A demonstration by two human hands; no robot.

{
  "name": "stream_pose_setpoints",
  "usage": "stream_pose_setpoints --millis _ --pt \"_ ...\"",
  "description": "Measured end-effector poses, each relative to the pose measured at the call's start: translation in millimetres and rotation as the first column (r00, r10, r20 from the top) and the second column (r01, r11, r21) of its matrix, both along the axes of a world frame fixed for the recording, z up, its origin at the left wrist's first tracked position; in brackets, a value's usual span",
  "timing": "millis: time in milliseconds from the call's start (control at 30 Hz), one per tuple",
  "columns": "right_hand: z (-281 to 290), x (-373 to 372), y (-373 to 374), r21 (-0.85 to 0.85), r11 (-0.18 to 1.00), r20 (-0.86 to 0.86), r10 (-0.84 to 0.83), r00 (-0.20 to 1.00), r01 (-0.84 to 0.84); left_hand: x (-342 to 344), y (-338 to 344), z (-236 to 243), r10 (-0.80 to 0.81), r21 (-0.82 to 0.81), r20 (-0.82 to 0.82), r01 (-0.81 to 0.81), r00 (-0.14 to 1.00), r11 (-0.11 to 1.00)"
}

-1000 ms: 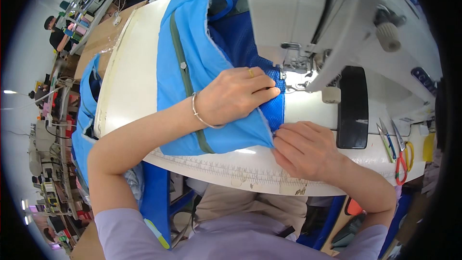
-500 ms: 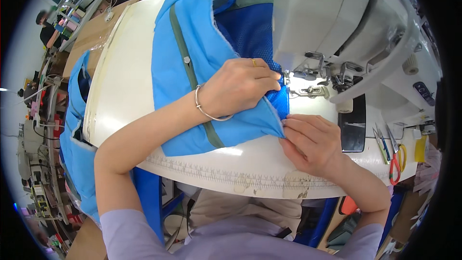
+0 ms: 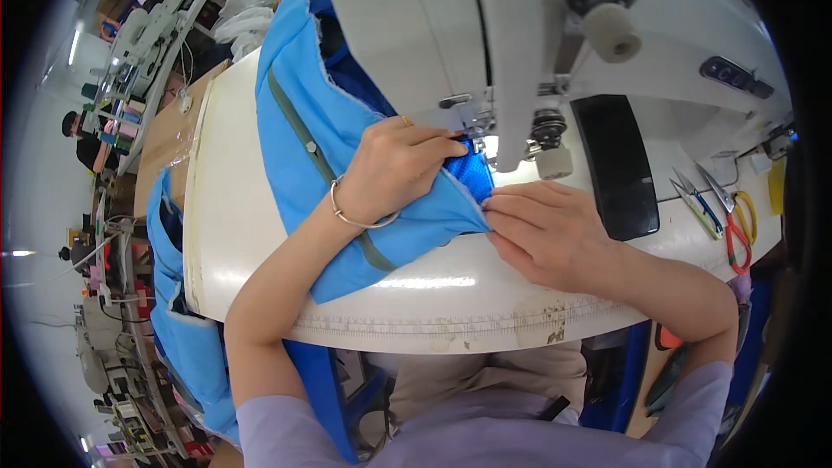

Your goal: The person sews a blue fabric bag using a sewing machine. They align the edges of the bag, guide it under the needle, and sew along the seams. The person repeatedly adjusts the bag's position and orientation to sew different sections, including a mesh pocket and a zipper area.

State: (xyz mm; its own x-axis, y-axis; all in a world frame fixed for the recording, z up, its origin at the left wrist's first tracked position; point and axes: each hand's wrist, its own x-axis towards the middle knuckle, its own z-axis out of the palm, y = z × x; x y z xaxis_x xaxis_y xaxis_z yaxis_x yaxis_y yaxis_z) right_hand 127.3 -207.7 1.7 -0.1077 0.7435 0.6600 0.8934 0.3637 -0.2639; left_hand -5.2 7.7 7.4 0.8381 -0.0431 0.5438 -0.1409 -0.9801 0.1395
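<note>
A light blue fabric piece with a grey-green strip drapes over the left part of the machine table. Beneath its raw edge shows royal-blue mesh cloth, lit up beside the presser foot of the white sewing machine. My left hand, closed, grips the fabric edge, its fingertips right by the needle area. That area is partly hidden behind the machine head. Closer to me, my right hand pinches the pointed corner where light blue fabric and mesh meet.
Thread snips and red-and-yellow-handled scissors lie at the table's right. A black plate sits beside the machine head. Left of the table are more blue fabric pieces and a cardboard box. A person is farther back.
The whole view has shifted, and the machine head now looms larger and covers more of the mesh. Both hands keep their hold on the fabric, close to the same spots.
</note>
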Motion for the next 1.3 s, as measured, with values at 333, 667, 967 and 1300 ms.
stream_pose_setpoints --millis 333,667,967,1300 --pt "3.9 4.2 -3.7 0.017 1.0 -0.033 -0.001 0.999 0.002 2.5 -6.9 14.5 -0.016 -0.031 -0.077 0.014 0.997 0.999" --pt "50.4 62.7 6.6 -0.013 0.919 -0.095 -0.392 0.915 0.393 -0.8 -0.6 5.3 -0.053 0.008 0.013 0.053 0.998 0.999" --pt "44.4 60.1 12.3 0.238 0.876 0.127 -0.457 0.881 0.42 -1.1 -1.9 5.0 -0.122 -0.011 0.06 0.123 0.991 0.992" --pt "26.5 23.4 5.5 0.054 0.998 0.203 -0.001 0.979 -0.01 -2.3 -7.3 1.1 -0.138 0.02 0.106 0.137 0.985 0.99"
